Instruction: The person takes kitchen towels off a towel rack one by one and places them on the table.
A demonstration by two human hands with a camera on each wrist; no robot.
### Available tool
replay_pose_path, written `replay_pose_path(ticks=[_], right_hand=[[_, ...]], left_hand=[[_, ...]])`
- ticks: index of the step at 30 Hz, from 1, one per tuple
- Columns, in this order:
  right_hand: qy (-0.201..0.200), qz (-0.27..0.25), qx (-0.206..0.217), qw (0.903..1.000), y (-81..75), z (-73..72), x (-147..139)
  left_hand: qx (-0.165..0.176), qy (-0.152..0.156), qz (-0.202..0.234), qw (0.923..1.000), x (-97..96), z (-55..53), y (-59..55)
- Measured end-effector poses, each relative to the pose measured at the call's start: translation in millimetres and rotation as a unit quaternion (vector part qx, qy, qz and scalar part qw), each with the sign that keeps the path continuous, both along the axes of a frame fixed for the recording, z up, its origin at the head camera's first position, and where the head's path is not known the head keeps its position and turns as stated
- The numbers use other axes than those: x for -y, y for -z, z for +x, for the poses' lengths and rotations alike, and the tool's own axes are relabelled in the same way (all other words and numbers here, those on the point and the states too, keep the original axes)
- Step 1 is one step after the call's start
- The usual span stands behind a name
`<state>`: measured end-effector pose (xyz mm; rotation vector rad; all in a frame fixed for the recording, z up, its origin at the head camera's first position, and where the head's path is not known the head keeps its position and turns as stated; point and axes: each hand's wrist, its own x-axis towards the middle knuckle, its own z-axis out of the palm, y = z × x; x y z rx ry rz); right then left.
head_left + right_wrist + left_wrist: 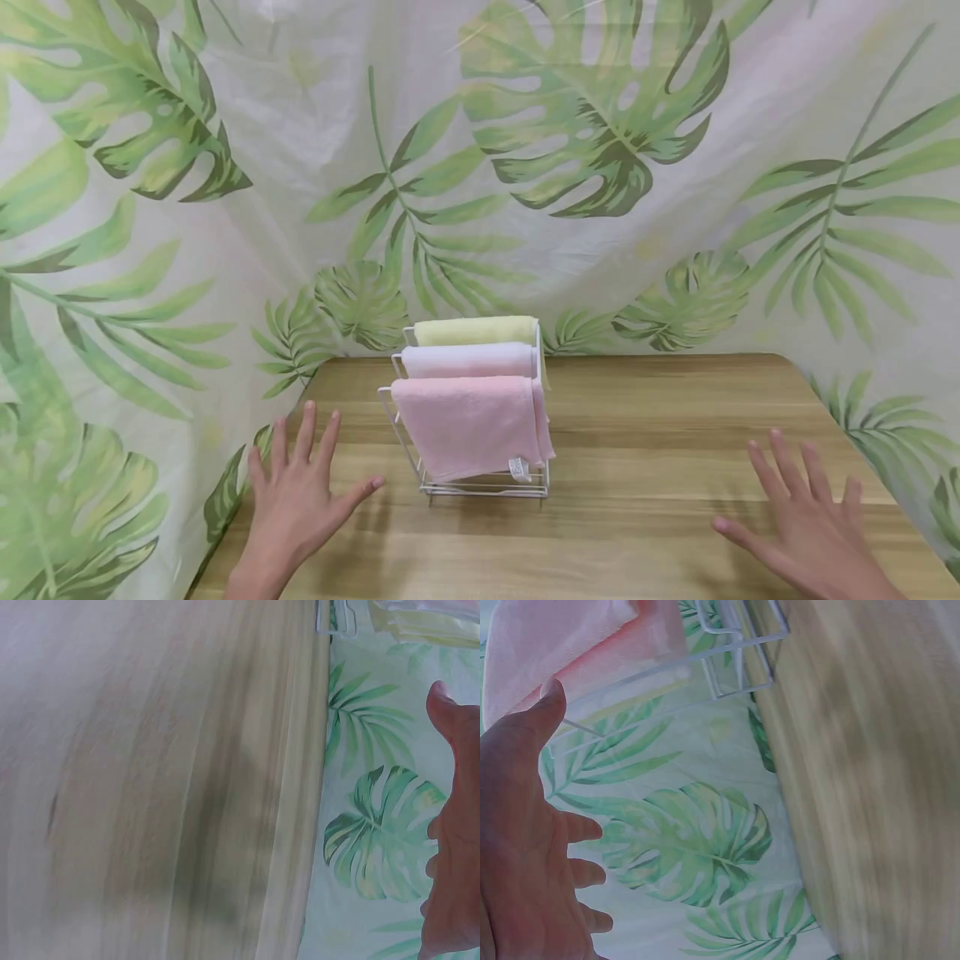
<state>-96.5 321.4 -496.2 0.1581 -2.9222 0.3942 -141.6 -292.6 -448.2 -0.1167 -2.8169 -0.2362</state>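
Note:
A small white wire rack stands on the wooden table, with three folded towels draped over its bars. The pink towel hangs in front and carries a small white tag. Behind it are a white towel and, farthest back, a pale yellow towel. My left hand is spread to the left of the rack, apart from it and holding nothing. Well to the right, my right hand also has its fingers spread and holds nothing. In the left wrist view the pink towel appears beyond the thumb.
The wood-grain table has rounded back corners. A pale curtain printed with green leaves surrounds it at the back and both sides. Soft shadows of the hands fall on the tabletop.

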Motion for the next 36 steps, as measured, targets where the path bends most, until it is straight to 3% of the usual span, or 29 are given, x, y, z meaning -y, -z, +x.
replay_pose_path(ticks=[6,10,18,23,29,32,36], right_hand=[[-0.021,-0.025,-0.028,0.9991,-6.7,-4.6,17.5],[-0.036,-0.034,-0.039,0.9980,-12.3,-8.9,25.9],[-0.056,-0.062,-0.076,0.9936,-21.2,-15.7,41.0],[-0.064,-0.101,-0.104,0.9874,-28.2,-19.8,50.8],[-0.054,-0.137,-0.109,0.9831,-37.7,-21.5,66.5],[-0.055,-0.145,-0.119,0.9807,-41.9,-22.5,75.0],[-0.064,-0.160,-0.138,0.9754,-45.2,-25.1,85.8]], left_hand=[[-0.016,0.019,0.026,0.9993,-5.7,-3.8,-11.2],[-0.046,0.048,0.055,0.9963,-10.2,-6.6,-17.0],[-0.130,0.098,0.135,0.9774,-24.0,-11.8,-25.7],[-0.193,0.125,0.184,0.9556,-32.9,-18.1,-31.2],[-0.267,0.173,0.241,0.9170,-41.6,-28.8,-36.1],[-0.277,0.193,0.285,0.8971,-46.4,-33.0,-39.5],[-0.261,0.204,0.350,0.8762,-52.8,-36.2,-43.6]])
